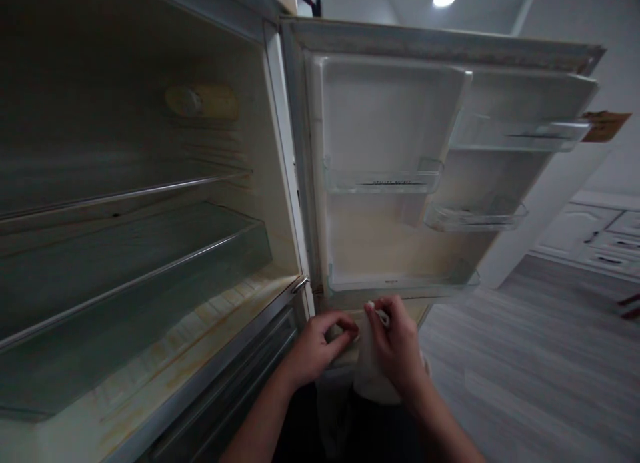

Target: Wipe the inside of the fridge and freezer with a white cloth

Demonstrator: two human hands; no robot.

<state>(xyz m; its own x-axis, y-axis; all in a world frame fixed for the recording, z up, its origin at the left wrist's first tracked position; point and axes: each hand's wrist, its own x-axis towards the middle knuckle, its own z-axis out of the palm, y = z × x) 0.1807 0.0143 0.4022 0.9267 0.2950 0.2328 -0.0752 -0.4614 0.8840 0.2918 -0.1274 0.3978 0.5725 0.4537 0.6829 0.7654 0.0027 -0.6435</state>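
Low in front of the open fridge door (380, 243), both hands are close together. My right hand (397, 339) is closed, pinching the upper edge of a thin white cloth (367, 359) that hangs down under it. A small fold of the cloth sticks out between thumb and fingers. To its left, my left hand (320, 346) is closed with thumb and forefinger pressed together. Whatever lies between those fingertips is too small to make out. The cloth's lower part is dim and partly hidden by my right hand.
On the left stands the fridge compartment (285, 249), with a glass shelf (150, 188), a clear drawer (200, 283) and stained inner surfaces. A yellowish light cover (215, 103) is on its wall. Clear door bins (385, 181) line the door. White cabinets (580, 226) and grey flooring (500, 369) lie right.
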